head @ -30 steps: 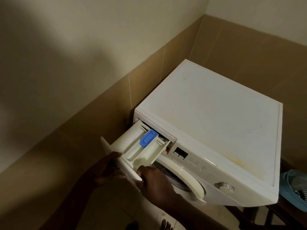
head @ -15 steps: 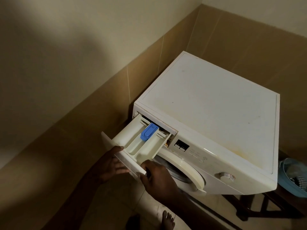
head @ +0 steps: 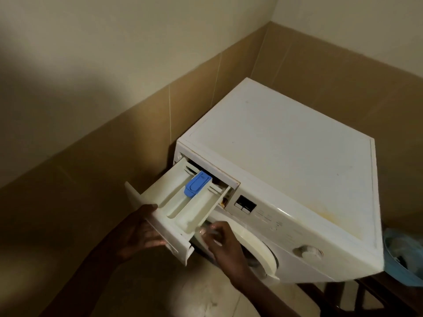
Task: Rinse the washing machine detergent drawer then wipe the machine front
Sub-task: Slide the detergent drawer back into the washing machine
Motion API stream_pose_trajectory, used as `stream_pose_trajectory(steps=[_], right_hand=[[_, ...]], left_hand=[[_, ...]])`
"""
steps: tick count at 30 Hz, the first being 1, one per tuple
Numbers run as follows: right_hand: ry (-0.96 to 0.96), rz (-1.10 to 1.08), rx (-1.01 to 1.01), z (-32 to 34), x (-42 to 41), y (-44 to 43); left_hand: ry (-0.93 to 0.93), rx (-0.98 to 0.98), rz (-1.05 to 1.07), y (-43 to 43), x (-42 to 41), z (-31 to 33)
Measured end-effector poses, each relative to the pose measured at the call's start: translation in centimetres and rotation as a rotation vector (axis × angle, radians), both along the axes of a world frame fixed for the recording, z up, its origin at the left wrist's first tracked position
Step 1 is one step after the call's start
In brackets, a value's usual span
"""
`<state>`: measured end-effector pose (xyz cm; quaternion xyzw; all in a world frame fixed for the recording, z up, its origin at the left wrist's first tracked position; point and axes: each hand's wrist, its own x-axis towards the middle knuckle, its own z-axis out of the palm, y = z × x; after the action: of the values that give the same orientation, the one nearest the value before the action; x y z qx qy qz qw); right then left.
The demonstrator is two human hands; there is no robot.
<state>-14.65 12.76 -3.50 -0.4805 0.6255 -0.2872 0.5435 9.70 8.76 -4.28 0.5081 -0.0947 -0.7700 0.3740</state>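
A white washing machine [head: 286,170] is seen from above, set into a corner where tan wall tiles [head: 114,156] meet on two sides. Its detergent drawer [head: 183,207] is drawn most of the way out of the slot at the upper left of the machine front, with its rear end still lodged in the opening. A blue insert [head: 197,183] sits in the middle compartment, towards the back.

The drawer's front panel is gripped by the left hand [head: 139,234], whose fingers are wrapped around the panel's outer face and lower edge. The right hand [head: 222,243] is held at the drawer's right front corner, fingers curled (motion blur makes it impossible to tell whether they actually grasp the drawer or only touch it).

Directly beneath the drawer, the round door [head: 258,250] is partly covered by the right wrist. Further right on the control panel, a small display [head: 245,204] and a dial [head: 307,251] can be made out. A pale blue basket [head: 402,257] is wedged just beside the machine's right side, above a dark wooden frame [head: 366,294]. A light floor [head: 206,298] lies below.
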Motion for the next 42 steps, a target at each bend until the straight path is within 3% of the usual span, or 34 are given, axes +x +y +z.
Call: stream_pose_trajectory(steps=[3, 12, 21, 42], right_hand=[[-0.201, -0.182, 0.179, -1.3, 0.5, -1.6], [-0.317, -0.204, 0.128, -3.2, 0.6, -4.7], [-0.291, -0.200, 0.008, -3.1, 1.0, -4.5], [-0.274, -0.246, 0.057, -3.4, 0.7, -4.7]], left_hand=[[0.030, -0.035, 0.042, 0.2, -0.2, -0.4], [-0.112, -0.187, 0.004, 0.7, -0.5, 0.0], [-0.136, -0.219, 0.040, 0.7, -0.6, -0.5], [-0.195, -0.230, 0.050, 1.3, -1.5, -1.3]])
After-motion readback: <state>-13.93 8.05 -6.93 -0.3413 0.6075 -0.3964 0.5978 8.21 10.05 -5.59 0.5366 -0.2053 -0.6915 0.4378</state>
